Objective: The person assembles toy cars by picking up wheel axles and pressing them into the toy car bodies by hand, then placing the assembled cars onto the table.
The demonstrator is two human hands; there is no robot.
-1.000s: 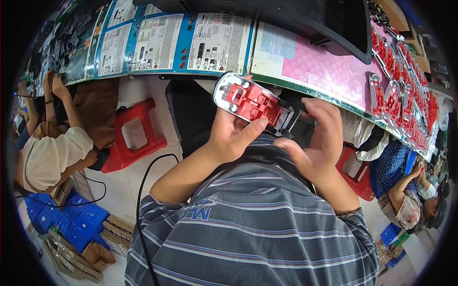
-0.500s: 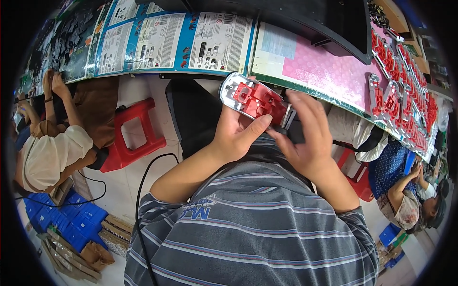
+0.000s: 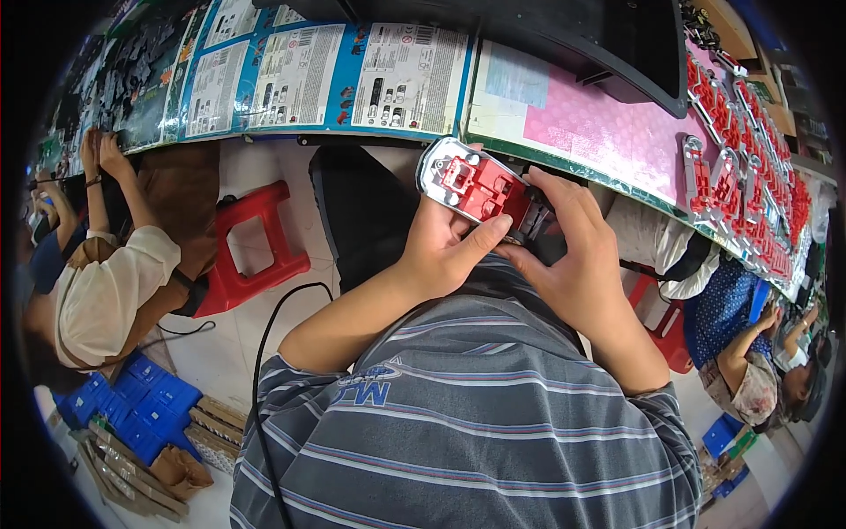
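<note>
In front of my belly, my left hand (image 3: 445, 251) grips a toy car body (image 3: 483, 187), its thumb lying over the near edge. The shell is silvery white with a rounded end toward the upper left, and a red moulded insert fills its inside. At the opposite end, my right hand (image 3: 577, 238) is closed around a black part (image 3: 536, 218), fingers on the far side and thumb on the near side. This black part touches the car's right end; its exact shape is partly covered by my fingers.
Ahead lies a worktable with printed sheets (image 3: 300, 75) and a pink sheet (image 3: 608, 132). A black bin (image 3: 520, 35) overhangs it. Rows of red and silver car parts (image 3: 740, 167) stand at right. A red stool (image 3: 256, 251) and a co-worker (image 3: 119, 291) are at left.
My right hand has closed in on the car's right end, its fingers now round the black part. The car has shifted slightly right. The co-worker at left has moved.
</note>
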